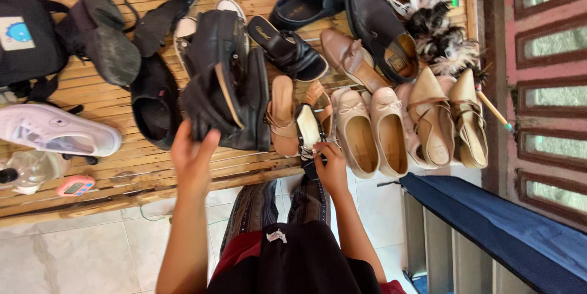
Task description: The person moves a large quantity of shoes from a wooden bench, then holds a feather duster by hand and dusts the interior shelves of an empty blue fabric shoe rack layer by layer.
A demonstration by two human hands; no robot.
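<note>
The left hand (192, 159) is closed around the heel end of a black leather ankle boot (217, 86), thumb on one side and fingers on the other, holding it just above the slatted bamboo bench (122, 171); its partner lies touching it on the right. The right hand (330, 165) pinches the back strap of a black-and-white strappy sandal (309, 129), which rests on the bench between a tan open-toe sandal (281, 113) and a pair of beige ballet flats (370, 129). Judging by both grips, the step in hand looks like sorting or straightening the footwear into pairs. The next move likely calls for setting the boot down level beside its partner, while keeping the light sandal from snagging the neighbouring shoes
</note>
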